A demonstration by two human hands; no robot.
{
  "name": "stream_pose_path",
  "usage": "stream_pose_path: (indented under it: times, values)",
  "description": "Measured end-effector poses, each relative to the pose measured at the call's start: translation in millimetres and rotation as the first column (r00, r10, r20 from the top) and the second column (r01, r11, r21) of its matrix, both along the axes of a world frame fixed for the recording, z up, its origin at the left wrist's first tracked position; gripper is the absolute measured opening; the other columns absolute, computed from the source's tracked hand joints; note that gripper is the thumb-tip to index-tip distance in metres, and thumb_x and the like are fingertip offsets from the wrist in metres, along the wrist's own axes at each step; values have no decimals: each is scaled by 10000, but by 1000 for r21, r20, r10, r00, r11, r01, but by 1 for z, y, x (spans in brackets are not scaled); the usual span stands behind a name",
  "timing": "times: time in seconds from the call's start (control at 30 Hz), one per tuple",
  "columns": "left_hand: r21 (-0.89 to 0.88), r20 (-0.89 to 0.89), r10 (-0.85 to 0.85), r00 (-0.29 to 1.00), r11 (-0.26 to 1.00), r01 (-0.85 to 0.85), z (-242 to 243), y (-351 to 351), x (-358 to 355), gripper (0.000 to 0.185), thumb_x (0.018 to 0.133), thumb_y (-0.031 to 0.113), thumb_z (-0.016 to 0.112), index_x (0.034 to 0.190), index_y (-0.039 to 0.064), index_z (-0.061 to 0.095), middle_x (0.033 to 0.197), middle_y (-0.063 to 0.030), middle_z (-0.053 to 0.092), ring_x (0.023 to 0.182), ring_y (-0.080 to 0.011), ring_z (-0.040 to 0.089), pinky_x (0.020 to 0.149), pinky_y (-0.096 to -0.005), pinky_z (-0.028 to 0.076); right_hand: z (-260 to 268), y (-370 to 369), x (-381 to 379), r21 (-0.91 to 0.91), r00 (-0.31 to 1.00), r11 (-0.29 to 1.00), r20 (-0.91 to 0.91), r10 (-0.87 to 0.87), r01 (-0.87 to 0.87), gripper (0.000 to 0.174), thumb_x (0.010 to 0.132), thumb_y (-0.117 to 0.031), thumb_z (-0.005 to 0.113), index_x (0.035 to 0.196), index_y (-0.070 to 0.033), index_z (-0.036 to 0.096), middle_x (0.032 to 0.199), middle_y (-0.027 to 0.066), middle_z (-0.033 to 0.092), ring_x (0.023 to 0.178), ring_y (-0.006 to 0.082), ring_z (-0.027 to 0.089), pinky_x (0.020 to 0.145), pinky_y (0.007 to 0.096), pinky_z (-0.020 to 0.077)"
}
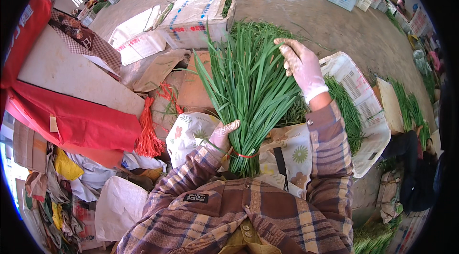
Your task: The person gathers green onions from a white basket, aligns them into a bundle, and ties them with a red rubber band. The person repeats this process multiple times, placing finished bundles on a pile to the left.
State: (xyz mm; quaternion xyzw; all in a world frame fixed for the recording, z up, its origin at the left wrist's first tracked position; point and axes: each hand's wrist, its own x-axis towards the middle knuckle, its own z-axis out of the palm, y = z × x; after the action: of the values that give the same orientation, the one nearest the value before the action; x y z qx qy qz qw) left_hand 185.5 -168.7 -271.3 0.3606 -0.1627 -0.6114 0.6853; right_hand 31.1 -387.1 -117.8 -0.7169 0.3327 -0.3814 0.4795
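Note:
A large fanned bunch of green leaves, probably garlic chives (247,85), stands in front of my chest with its tips pointing away from me. Around its lower stems runs a red tie (245,155). My left hand (223,137), in a thin soiled glove, grips the bunch from the left just above that tie, thumb across the front. At the upper right edge of the leaves is my gloved right hand (301,62). Its fingers are bent beside the leaf tips, and I cannot tell whether they pinch any. A flower-printed cloth (301,153) lies beneath, over my lap.
Red plastic strands (147,132) hang from a red-covered stand (79,121) at left. A white plastic crate (371,110) holding greens (342,110) is at right. Loose greens (263,29) and covered white crates (197,17) lie ahead. A person's dark-clothed leg (403,168) shows at right.

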Motion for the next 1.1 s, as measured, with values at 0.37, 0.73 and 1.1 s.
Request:
stream_pose_path:
  times: [0.37,0.73,1.1]
  values:
    - [-13,26,-14,1000,1000,15,2,1,-1,531,854,180,748,1314,11,543,1151,-86,677,1014,-210,668,921,-374,543,0,-16,5,-796,807,603,-393,-441,-59,215,849,-355,665,905,-152,705,887,117,709,822,315,682,710,417,526]
    - [-25,4,-17,1000,1000,17,-4,1,1,481,871,160,721,1298,11,557,1147,-85,678,1019,-212,662,941,-364,521,14,-68,-51,-385,978,905,-25,-205,180,218,945,-131,610,1126,-126,731,1070,126,713,1018,256,669,909,358,515]
    - [-13,32,-27,999,1000,28,-1,3,-3,490,865,173,720,1298,8,559,1158,-89,676,1042,-223,656,954,-373,511,28,-89,38,-286,922,937,-377,85,-203,349,922,-373,616,1138,-110,693,1161,90,706,1072,243,665,950,358,493]
